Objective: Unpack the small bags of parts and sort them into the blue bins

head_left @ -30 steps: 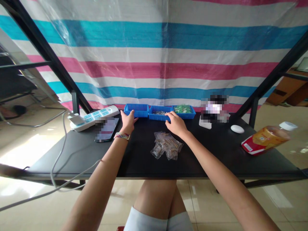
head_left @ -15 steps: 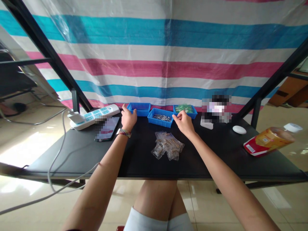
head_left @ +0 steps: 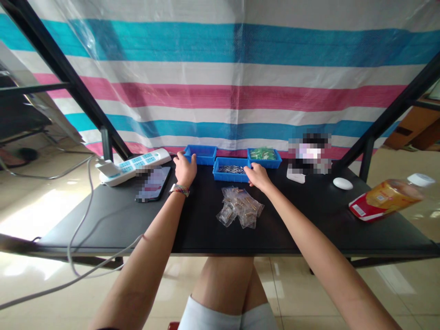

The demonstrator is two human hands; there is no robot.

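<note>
My left hand (head_left: 185, 172), thumb and fingers apart, is at the front left corner of a blue plastic tray (head_left: 206, 160) and appears to touch it. The inside of that tray shows no contents. A second blue tray (head_left: 228, 177) in the middle holds many thin metal pins or nails (head_left: 231, 169). My right hand (head_left: 258, 176) grips its right end between thumb and fingers; part of that end is hidden. Just in front lie small clear plastic bags (head_left: 240, 208) with brass-coloured pieces inside.
Behind my right hand stands a third blue tray (head_left: 271, 163) with green-and-white pieces. On the left are a power strip (head_left: 139, 164), a phone (head_left: 156, 183) and a cable (head_left: 85, 220). A white oval object (head_left: 343, 184) and a tilted drink bottle (head_left: 385, 200) are on the right.
My right hand has closed on the middle tray's right end. That tray has shifted slightly right and turned straighter. The left tray has moved a little right, with my left hand beside it.
</note>
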